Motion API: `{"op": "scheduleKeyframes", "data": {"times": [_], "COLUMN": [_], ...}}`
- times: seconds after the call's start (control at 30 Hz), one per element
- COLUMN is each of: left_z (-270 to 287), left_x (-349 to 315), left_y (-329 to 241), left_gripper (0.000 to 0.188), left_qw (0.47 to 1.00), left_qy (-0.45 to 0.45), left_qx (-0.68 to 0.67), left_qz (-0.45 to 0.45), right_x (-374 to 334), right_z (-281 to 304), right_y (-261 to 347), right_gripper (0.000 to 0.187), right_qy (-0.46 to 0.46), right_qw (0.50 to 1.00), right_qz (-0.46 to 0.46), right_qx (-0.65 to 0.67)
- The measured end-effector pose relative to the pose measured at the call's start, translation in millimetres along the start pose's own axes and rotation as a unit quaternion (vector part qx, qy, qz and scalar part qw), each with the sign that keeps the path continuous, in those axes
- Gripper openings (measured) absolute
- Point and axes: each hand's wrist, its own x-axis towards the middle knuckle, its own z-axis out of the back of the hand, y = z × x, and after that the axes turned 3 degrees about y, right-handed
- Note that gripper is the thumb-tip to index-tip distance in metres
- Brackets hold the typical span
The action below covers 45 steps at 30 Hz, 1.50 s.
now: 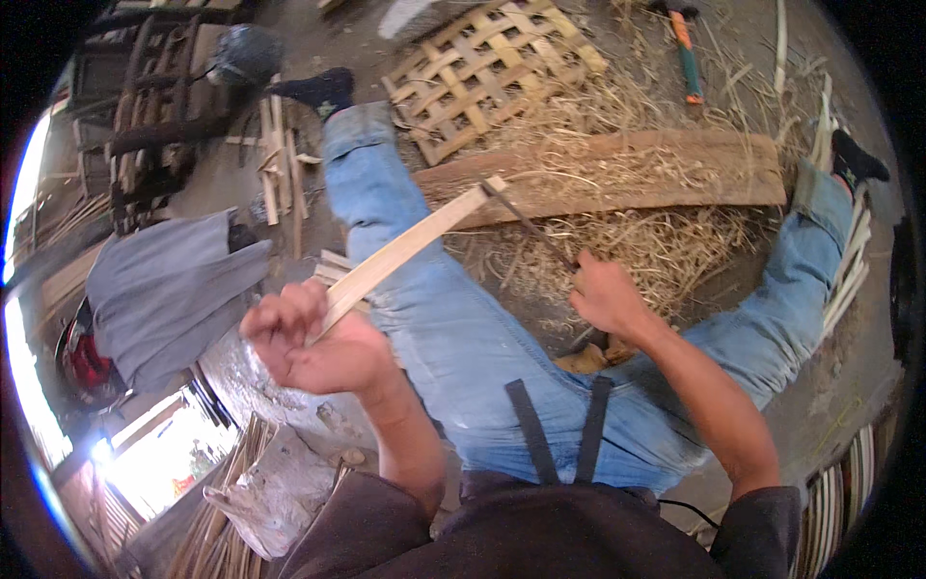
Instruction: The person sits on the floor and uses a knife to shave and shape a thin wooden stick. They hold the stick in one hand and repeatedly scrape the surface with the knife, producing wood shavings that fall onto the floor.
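My left hand (323,338) is raised over my left thigh, its fingers curled round the near end of a flat, pale bamboo strip (410,248). The strip slants up and away to the right. In my right hand (610,301) is a knife with a narrow, dark blade (529,227); its handle is hidden in the fist. The blade's tip meets the far end of the strip, at an angle to it. Below this end lies a long brown wooden board (617,164), strewn with thin curled shavings (666,246) that also pile up between my legs.
A woven lattice panel (497,72) lies beyond the board, with an orange and green handled hammer (687,58) to its right. Loose strips (280,164) lie at left, near a grey cloth (169,289). More pale strips (849,265) rest beside my right leg.
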Motion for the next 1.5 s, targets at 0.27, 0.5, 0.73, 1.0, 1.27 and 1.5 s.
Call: {"op": "scheduleKeyframes", "data": {"times": [0.27,0.5,0.73,1.0,1.27,1.5], "left_z": [42.6,65.0,66.0,55.3,63.8,68.9], "left_x": [-0.7,3.7,6.7,8.2,3.3,3.9], "left_y": [-6.5,-27.6,-27.2,-37.2,-42.2,-34.6], "left_gripper": [0.046,0.040,0.006,0.017,0.019,0.018], "left_qw": [0.984,0.959,0.931,0.924,0.946,0.921], "left_qy": [0.129,0.170,0.107,0.079,0.170,0.195], "left_qx": [0.113,0.200,0.340,0.321,0.258,0.335], "left_qz": [0.043,0.103,0.080,0.189,0.102,0.028], "right_x": [-8.2,1.4,-4.1,-1.6,-0.2,-49.1], "right_z": [-18.2,-42.1,-39.9,-42.7,-38.8,-34.1], "right_y": [26.5,33.5,36.3,36.5,40.3,119.7], "right_gripper": [0.035,0.040,0.043,0.044,0.046,0.033], "right_qy": [-0.037,-0.052,-0.050,-0.038,-0.036,0.000], "right_qw": [0.999,0.997,0.996,0.997,0.996,0.988], "right_qz": [-0.005,0.018,0.015,0.035,0.021,0.110], "right_qx": [0.040,0.053,0.069,0.058,0.082,0.107]}}
